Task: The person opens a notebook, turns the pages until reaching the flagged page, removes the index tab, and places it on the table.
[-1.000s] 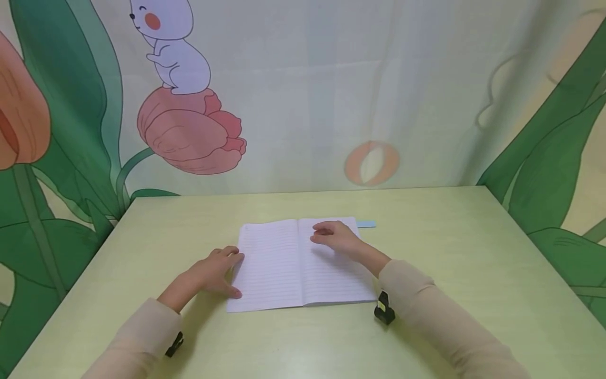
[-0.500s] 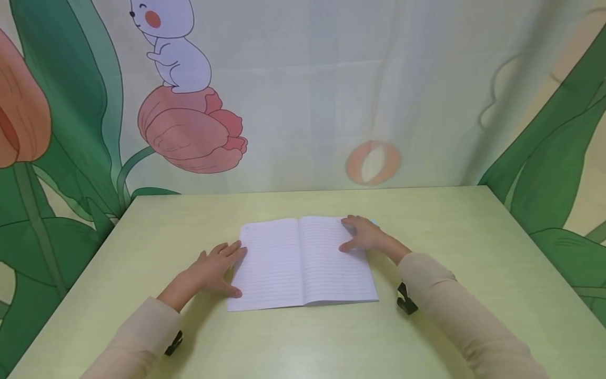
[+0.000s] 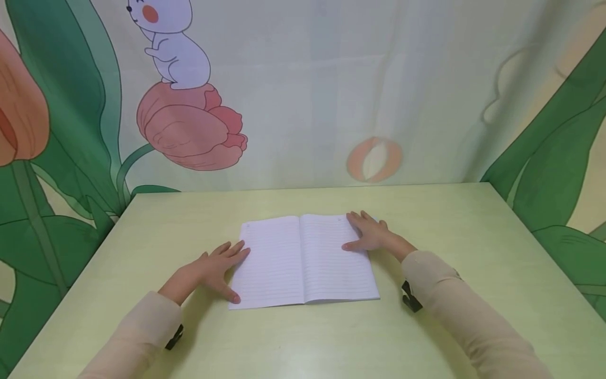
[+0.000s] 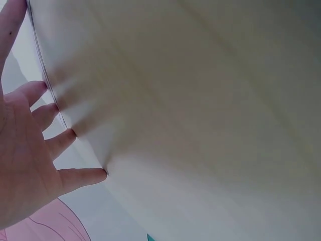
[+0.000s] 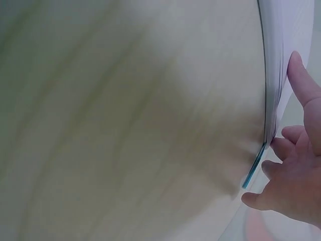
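Observation:
An open notebook point(image 3: 279, 268) with ruled white pages lies flat on the table. My left hand point(image 3: 215, 269) rests at its left edge, fingers spread, with thumb and fingertips on the margin of the left page. On the upper right corner of the right page lies my right hand point(image 3: 369, 234), thumb and fingers spread over the edge. The right wrist view shows the stack of pages point(image 5: 273, 65) under the right thumb. A blue strip point(image 5: 254, 165) sticks out from the notebook there, beside the fingers; in the head view the right hand mostly hides it.
The pale yellow-green table point(image 3: 303, 347) extends around the notebook on all sides. Behind its far edge hangs a curtain point(image 3: 293, 105) printed with flowers, leaves and a white animal. Dark clips point(image 3: 412, 297) show beneath the cream sleeves point(image 3: 454, 305).
My right hand has moved from above the right page outward to its upper right edge, and its fingers have spread. The blue strip is now covered. My left hand stays at the left edge.

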The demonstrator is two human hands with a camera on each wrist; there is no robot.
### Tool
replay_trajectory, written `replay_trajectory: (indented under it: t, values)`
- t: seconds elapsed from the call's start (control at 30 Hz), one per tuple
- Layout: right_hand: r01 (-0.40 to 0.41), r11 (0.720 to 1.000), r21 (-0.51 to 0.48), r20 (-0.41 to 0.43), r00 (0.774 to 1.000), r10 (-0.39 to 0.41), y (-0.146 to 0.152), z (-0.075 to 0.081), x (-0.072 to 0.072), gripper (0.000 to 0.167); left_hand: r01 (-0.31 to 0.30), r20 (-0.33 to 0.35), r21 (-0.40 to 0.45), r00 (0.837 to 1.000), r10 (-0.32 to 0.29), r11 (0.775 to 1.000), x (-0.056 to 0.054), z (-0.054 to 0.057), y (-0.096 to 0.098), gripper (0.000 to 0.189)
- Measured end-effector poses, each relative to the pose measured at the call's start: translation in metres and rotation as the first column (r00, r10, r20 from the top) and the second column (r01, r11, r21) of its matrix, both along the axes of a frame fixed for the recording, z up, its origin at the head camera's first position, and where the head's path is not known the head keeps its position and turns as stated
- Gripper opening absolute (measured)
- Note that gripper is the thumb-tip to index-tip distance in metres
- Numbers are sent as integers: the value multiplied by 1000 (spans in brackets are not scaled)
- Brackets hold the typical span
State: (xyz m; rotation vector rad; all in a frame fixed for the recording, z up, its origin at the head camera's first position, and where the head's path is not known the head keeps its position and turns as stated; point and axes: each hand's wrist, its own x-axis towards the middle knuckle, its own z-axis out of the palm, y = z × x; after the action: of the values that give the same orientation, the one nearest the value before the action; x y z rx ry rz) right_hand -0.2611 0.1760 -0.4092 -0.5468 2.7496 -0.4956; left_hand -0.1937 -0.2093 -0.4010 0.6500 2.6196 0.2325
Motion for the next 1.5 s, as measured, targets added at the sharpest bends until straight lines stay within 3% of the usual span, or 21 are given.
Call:
replay_trajectory:
  t: [0.27, 0.5, 0.67, 0.77, 0.87, 0.93, 1.0, 1.07, 1.27, 1.33, 1.47, 1.5]
  values:
    - [-13, 1000, 18, -35, 999, 13, -1, -1, 1, 88, -3, 10, -3, 1000, 3, 1000, 1, 4, 3, 110]
    - [-12, 1000, -23, -63, 998, 11, 0, -4, 2, 87, -10, 12, -3, 1000, 10, 1000, 1, 3, 2, 110]
    - [-2, 976, -216, -62, 998, -11, 0, -4, 3, 83, -14, 11, -2, 1000, 14, 1000, 1, 2, 3, 111]
    - [78, 909, -408, -12, 996, -91, -3, -3, 4, 76, -16, 15, 0, 1000, 16, 1000, 1, 2, 3, 111]
    - [196, 790, -581, 103, 980, -168, -7, -1, 4, 71, -17, 20, 1, 1000, 17, 1000, 0, 2, 3, 111]
    - [272, 706, -654, 195, 962, -190, -9, 0, 4, 69, -14, 22, 4, 1000, 13, 1000, 0, 1, 3, 111]
    - [327, 644, -691, 273, 944, -187, -11, 0, 4, 66, -12, 22, 2, 1000, 12, 1000, 0, 0, 3, 111]
    - [355, 615, -705, 321, 932, -170, -13, -1, 5, 62, -11, 21, 0, 1000, 11, 1000, 0, -2, 2, 111]
    - [356, 598, -718, 361, 925, -118, -21, 2, 13, 42, -17, 12, 8, 1000, 17, 1000, 0, -4, 0, 111]
    - [389, 558, -733, 404, 909, -103, -24, 5, 15, 44, -17, 10, 10, 1000, 17, 1000, 1, -3, 0, 111]
    - [487, 433, -758, 496, 862, -100, -27, 14, 16, 63, -19, 8, 10, 1000, 18, 1000, 0, -2, 1, 111]
    - [498, 420, -759, 501, 858, -112, -27, 16, 16, 61, -19, 8, 12, 1000, 19, 1000, 0, -2, 2, 110]
